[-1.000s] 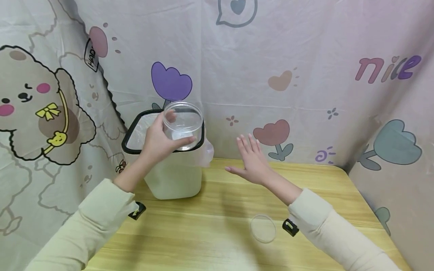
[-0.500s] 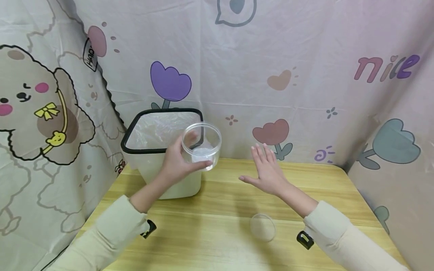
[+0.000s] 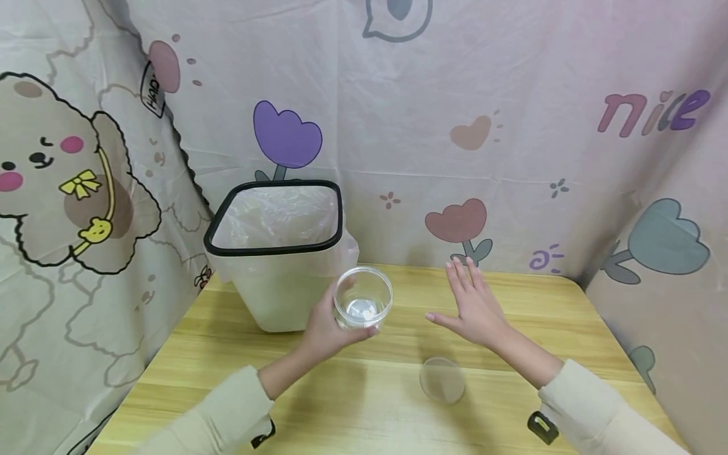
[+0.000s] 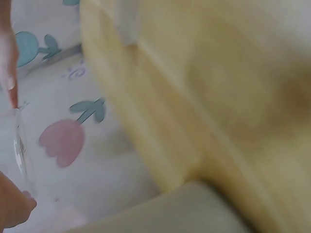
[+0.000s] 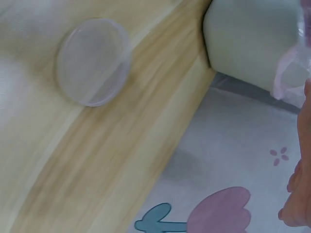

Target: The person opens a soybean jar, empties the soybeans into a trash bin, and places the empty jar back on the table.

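Observation:
A clear round plastic jar [image 3: 363, 309], its mouth uncovered and facing up, is held above the table by my left hand [image 3: 335, 328], fingers behind it and thumb across the front. Only an edge of the jar [image 4: 20, 150] shows in the left wrist view. My right hand [image 3: 474, 309] hovers to the right with fingers extended, touching nothing. Below it on the table lies a clear round lid [image 3: 442, 380], also plain in the right wrist view as a flat disc [image 5: 95, 63].
A pale trash bin [image 3: 273, 291] with a black rim and a clear liner bag stands on the wooden table [image 3: 239, 379] at the back left. A printed cloth [image 3: 398, 126] hangs behind the table and along both sides.
My left hand has brought the jar from over the bin rightward and down to a spot in front of it. The right hand has shifted right and lower. The lid stays put.

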Demonstrator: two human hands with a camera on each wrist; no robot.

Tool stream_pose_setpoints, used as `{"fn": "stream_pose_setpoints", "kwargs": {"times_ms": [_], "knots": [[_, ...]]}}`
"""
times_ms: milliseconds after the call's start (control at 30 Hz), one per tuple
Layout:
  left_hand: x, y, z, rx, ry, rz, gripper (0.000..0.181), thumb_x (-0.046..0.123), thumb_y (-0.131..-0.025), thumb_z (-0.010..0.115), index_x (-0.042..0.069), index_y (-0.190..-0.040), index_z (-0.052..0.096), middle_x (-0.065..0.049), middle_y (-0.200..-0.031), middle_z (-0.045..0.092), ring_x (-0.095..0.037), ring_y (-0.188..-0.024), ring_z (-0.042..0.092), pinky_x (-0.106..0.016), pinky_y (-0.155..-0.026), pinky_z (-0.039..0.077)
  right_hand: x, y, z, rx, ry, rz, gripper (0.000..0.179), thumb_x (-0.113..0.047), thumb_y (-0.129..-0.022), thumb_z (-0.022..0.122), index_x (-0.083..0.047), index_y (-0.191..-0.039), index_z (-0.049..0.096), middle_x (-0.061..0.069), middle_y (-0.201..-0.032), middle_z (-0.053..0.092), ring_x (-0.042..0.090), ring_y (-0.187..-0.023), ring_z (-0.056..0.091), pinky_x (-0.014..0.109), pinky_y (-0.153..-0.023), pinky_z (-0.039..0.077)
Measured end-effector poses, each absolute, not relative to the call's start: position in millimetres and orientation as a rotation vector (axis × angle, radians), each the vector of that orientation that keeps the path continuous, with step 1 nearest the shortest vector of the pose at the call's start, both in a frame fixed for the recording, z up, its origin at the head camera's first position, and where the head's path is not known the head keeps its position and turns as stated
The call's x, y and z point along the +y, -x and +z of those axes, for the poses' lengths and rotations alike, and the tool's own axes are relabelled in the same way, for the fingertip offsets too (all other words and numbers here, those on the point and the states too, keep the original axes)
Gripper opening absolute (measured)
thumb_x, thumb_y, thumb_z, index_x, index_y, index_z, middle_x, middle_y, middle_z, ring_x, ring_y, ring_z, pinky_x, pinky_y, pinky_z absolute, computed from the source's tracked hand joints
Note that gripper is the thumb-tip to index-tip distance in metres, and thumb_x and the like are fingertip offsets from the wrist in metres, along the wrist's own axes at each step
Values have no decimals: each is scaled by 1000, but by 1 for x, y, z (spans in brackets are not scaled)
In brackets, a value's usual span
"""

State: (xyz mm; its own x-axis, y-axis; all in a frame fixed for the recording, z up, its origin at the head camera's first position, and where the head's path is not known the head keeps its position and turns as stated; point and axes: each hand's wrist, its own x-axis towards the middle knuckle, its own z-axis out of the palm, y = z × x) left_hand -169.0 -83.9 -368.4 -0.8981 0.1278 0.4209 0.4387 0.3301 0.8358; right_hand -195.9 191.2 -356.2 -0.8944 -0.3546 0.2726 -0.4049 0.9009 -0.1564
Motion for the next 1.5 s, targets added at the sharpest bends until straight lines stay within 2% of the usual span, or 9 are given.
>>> {"fn": "stream_pose_setpoints", "kwargs": {"times_ms": [433, 667, 767, 1000, 1300, 1500], "knots": [[-69, 160, -429, -2359, 421, -1721, 94, 20, -53, 90, 4, -132, 41, -13, -129, 53, -32, -120, 49, -51, -101, 39, 210, 186, -373, -2868, -494, 373, 100, -59, -79, 59, 5, -145, 19, 24, -153, 12, 42, -142, 1, 57, -113, 12], [-63, 160, -467, -2486, 450, -1760, 97, 24, -58, 88, 1, -134, 33, -21, -133, 46, -42, -121, 44, -58, -100, 38, 221, 181, -381, -2859, -441, 439, 103, -58, -78, 61, 3, -146, 15, 25, -152, 13, 41, -142, -2, 61, -112, 9], [-59, 160, -479, -2541, 430, -1739, 97, 24, -58, 88, 1, -134, 31, -22, -133, 46, -42, -121, 44, -59, -100, 37, 225, 178, -383, -2864, -427, 447, 102, -58, -79, 60, 2, -147, 14, 26, -152, 13, 40, -142, -4, 59, -113, 7], [-51, 161, -495, -2599, 458, -1639, 102, 30, -54, 88, 2, -134, 31, -23, -131, 48, -41, -120, 47, -57, -99, 40, 230, 172, -391, -2872, -398, 459, 101, -58, -78, 60, 3, -146, 16, 27, -152, 14, 41, -142, -3, 59, -113, 7], [-40, 159, -508, -2619, 486, -1632, 100, 29, -51, 90, 0, -129, 34, -22, -125, 53, -38, -115, 52, -53, -97, 43, 230, 172, -394, -2872, -383, 465, 102, -57, -77, 63, 3, -146, 18, 27, -152, 14, 43, -142, -1, 61, -112, 10], [-40, 157, -511, -2625, 487, -1683, 104, 27, -50, 90, 1, -132, 32, -22, -126, 52, -38, -116, 51, -54, -98, 43, 228, 172, -394, -2876, -384, 465, 100, -58, -78, 61, 4, -145, 19, 27, -152, 13, 43, -141, 0, 62, -111, 12]]}}
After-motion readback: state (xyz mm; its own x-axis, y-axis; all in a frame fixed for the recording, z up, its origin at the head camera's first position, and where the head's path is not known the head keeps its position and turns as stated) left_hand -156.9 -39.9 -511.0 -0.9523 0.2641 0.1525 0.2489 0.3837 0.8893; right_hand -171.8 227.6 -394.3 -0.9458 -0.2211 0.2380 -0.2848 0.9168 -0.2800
